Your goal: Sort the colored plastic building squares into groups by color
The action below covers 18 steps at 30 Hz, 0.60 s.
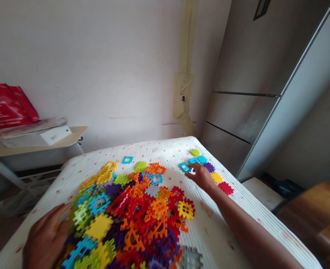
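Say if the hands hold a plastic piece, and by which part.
Unclear: the right hand touches a blue frame piece; the left hand lies against the pile of plastic pieces.

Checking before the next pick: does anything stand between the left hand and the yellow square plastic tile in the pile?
Yes. Light-green plastic waffle tiles lie in the pile between the left hand and the yellow square plastic tile, just beyond the fingers.
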Each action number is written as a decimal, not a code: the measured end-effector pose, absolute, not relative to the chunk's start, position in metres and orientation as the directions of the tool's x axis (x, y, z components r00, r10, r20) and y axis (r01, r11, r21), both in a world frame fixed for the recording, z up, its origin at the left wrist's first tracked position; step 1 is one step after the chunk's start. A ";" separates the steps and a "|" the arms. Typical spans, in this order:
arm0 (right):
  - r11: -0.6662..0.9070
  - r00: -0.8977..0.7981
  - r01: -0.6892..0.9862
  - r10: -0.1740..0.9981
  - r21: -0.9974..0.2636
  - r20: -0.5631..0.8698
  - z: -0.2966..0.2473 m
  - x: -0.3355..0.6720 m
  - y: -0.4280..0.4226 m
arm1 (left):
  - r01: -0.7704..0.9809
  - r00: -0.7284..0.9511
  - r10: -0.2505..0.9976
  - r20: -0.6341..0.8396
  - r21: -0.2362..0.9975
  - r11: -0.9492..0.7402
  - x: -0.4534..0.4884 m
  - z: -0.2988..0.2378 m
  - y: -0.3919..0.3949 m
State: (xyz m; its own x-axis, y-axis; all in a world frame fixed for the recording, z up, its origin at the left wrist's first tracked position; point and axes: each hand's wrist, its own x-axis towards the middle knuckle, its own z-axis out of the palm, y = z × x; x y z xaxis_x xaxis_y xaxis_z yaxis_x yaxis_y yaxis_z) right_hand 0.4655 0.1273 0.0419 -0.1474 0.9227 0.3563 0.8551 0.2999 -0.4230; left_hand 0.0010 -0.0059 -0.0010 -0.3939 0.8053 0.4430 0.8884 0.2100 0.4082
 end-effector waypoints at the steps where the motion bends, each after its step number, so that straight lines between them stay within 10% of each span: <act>1: 0.241 -0.092 0.894 0.923 -0.377 0.374 0.040 0.459 0.131 | 0.887 -0.398 0.804 0.441 0.409 0.215 0.001 -0.001 -0.006; 18: 0.067 0.007 0.965 0.960 -0.253 0.280 0.022 0.438 0.151 | 0.870 -0.417 0.792 0.447 0.447 0.206 0.002 -0.002 -0.009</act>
